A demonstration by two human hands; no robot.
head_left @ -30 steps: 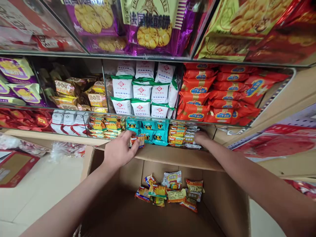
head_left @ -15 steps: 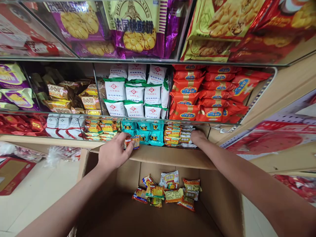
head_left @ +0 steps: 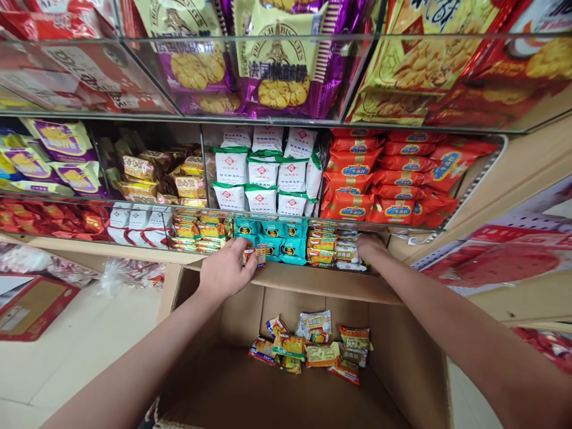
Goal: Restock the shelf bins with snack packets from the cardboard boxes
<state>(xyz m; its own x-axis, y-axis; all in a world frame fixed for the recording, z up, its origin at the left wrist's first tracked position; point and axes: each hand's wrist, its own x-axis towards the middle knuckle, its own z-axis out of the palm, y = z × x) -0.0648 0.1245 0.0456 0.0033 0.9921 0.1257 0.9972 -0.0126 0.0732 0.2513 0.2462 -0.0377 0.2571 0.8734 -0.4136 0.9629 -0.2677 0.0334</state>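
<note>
My left hand (head_left: 227, 269) is closed on a small orange-and-blue snack packet (head_left: 261, 254), just in front of the teal packets (head_left: 292, 250) on the bottom shelf. My right hand (head_left: 372, 247) reaches into that shelf at the right end of a stack of silver-white packets (head_left: 347, 253); its fingers are hidden, so their grip cannot be seen. Beside that stack are yellow-orange packets (head_left: 322, 244). Below both hands stands an open cardboard box (head_left: 402, 351), with several loose snack packets (head_left: 322, 354) lying on its bottom.
White-and-green packets (head_left: 261, 173) and red packets (head_left: 355, 164) fill the shelf above, behind a clear front edge. Large biscuit bags (head_left: 279, 65) sit higher up. A red carton (head_left: 36, 307) rests on the floor at left. The box flap (head_left: 308, 283) lies against the shelf front.
The view has shifted, so shelves and box appear a little further right. My left hand still holds its packet, and my right hand stays in the shelf by the silver-white stack.
</note>
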